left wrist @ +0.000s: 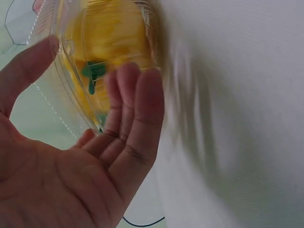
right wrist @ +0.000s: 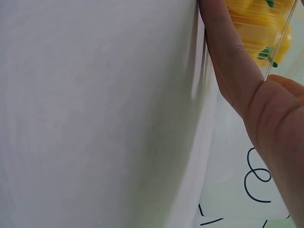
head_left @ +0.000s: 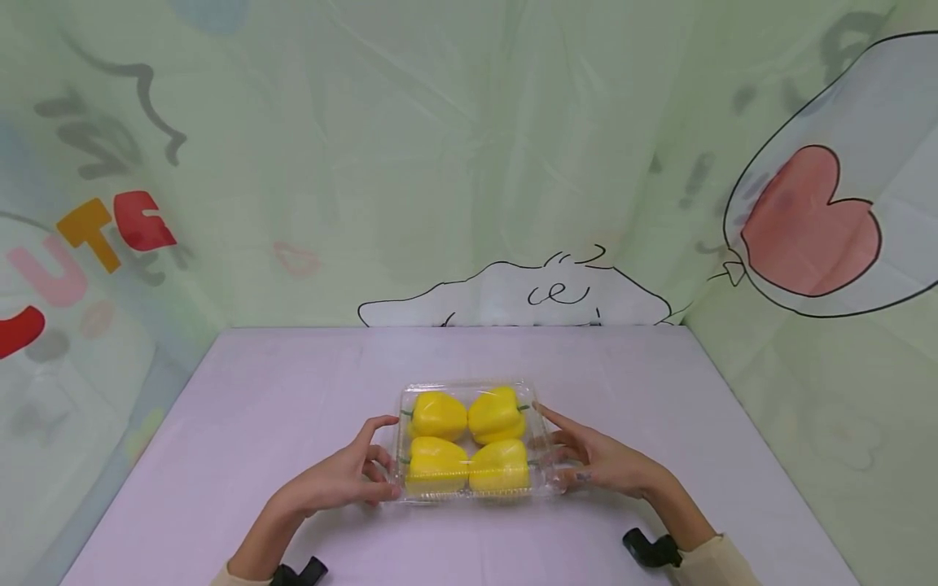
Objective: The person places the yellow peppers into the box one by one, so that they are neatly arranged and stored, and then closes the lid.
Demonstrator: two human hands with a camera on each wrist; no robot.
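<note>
A clear plastic box [head_left: 476,497] with a ridged rim lies near the middle of the table, its lid down. Inside are several yellow bell peppers [head_left: 440,417] with green stems, laid in two rows. On the box's left side, my left hand [head_left: 339,480] holds the edge with curved fingers. One fingertip [left wrist: 51,45] touches the rim in the left wrist view, and the other fingers bend beside the wall. My right hand [head_left: 607,461] holds the opposite side, its fingers bent along the wall. The right wrist view shows only part of that hand and box.
A pale cloth covers the table [head_left: 293,366]. Printed curtains [head_left: 469,163] enclose its back and sides, marked with letters, a heart balloon and line drawings. Black straps or mounts [head_left: 650,548] sit at both wrists, beside beige sleeves.
</note>
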